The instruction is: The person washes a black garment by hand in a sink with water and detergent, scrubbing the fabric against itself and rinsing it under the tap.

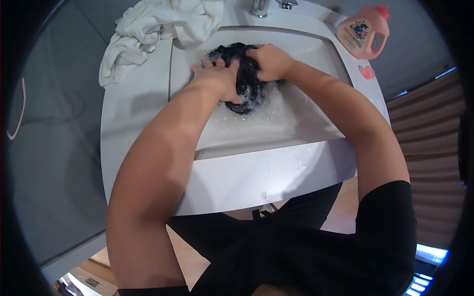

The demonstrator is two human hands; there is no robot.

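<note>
A wet, black piece of clothing [251, 88] lies bunched in soapy water in the white sink [316, 121]; its exact kind cannot be made out. My left hand [216, 79] rests on its left side, fingers spread and pressing down into the cloth. On the other side my right hand [271, 61] is closed in a fist around a fold of the same cloth. Small suds and bubbles float around the fabric, mostly in front of it.
White wet-looking cloth [165, 27] is heaped on the counter's back left. A chrome faucet [259, 7] stands behind the sink. At the back right are a pink detergent bottle [363, 32] and its small pink cap [366, 72]. Water drops dot the counter front [276, 172].
</note>
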